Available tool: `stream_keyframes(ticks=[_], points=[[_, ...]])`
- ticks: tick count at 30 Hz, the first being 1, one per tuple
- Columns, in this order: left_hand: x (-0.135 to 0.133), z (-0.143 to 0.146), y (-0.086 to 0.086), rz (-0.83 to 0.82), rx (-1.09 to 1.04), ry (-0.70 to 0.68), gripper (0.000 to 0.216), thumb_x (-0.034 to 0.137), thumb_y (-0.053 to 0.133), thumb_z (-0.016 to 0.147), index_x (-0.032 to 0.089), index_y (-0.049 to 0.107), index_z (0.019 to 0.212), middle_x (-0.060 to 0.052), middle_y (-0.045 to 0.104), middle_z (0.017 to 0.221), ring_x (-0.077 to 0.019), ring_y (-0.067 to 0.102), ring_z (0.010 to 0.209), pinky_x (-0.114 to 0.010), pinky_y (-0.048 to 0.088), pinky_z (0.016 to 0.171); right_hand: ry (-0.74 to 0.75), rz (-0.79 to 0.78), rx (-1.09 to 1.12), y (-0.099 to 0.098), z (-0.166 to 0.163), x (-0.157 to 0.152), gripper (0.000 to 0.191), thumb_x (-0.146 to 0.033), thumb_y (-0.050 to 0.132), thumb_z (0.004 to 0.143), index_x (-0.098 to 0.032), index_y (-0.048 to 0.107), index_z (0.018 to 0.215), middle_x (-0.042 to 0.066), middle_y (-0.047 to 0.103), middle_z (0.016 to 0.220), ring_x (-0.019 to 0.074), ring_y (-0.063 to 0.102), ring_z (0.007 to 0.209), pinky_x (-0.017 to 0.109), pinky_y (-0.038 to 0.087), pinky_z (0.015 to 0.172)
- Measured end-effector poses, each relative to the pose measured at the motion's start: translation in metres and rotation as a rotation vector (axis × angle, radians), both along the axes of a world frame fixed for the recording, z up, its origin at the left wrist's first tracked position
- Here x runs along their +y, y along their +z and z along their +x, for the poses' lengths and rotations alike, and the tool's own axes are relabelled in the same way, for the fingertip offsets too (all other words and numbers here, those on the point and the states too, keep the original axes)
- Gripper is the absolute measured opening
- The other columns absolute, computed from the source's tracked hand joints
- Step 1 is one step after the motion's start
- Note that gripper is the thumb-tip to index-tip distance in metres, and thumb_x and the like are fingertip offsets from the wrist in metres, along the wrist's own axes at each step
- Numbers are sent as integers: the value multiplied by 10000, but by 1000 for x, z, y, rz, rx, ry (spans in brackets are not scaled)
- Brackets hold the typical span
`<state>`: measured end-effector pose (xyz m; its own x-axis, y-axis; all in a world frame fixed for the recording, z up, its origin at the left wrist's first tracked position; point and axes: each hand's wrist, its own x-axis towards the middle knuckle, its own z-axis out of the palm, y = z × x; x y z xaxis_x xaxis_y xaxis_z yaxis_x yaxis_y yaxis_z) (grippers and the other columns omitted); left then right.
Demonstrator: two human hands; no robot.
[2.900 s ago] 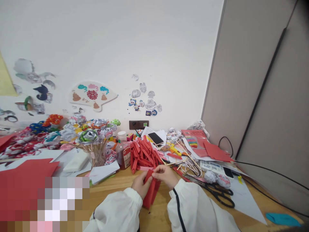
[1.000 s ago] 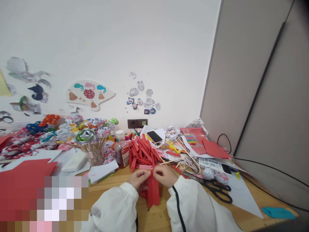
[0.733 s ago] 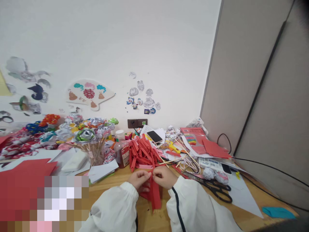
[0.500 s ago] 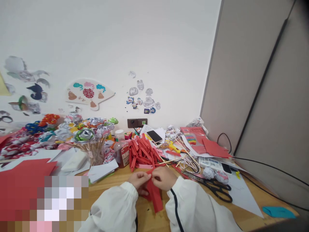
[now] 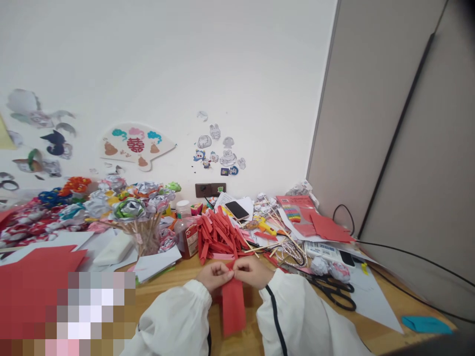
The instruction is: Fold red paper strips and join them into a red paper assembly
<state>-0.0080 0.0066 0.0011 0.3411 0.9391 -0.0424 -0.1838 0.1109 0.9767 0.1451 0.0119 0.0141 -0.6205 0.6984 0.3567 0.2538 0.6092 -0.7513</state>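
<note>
red strips (image 5: 218,232) in forward path

A red paper strip (image 5: 234,307), plain and matte, hangs between 2 hands, pinched at its upper end by the fingertips of the left hand (image 5: 216,277) and the right hand (image 5: 253,272). Below the grip it runs long and narrow toward the person, its broad face up and nearly flat, its 2 long edges close to straight. The lower end is free and cut slightly aslant, above the wooden table (image 5: 181,272); whether it touches the wood cannot be told. The fingers partly hide the top.
</note>
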Motion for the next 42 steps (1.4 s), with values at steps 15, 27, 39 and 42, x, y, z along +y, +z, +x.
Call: stream_keyframes(ticks=[15,27,39,42], points=[[-7,0,8,-58,14,-22,312,369,666,443,131,483,526,61,490,335,-59,433,304,-163,304,310,1,-75,17,-6,0,5,112,-144,421,657,-137,460,552,-53,393,502,58,356,488,151,281,450],[-2,-7,6,38,209,-50,339,382,656,435,130,496,595,47,532,409,-97,505,380,-235,433,408,-17,-97,0,-6,1,5,127,-195,450,676,-129,499,579,-46,417,512,62,373,502,155,289,455],[-5,-8,2,105,362,-126,333,421,620,453,158,435,536,42,540,380,-123,523,362,-221,399,376,-7,17,-70,-3,1,2,135,-189,441,686,-125,513,591,-43,427,525,60,374,501,156,282,456],[-5,-8,4,141,373,-106,333,435,604,471,157,428,519,55,516,359,-97,494,336,-196,376,355,-12,67,-86,-4,1,2,144,-194,439,690,-125,506,584,-46,409,515,58,364,493,157,272,450]])
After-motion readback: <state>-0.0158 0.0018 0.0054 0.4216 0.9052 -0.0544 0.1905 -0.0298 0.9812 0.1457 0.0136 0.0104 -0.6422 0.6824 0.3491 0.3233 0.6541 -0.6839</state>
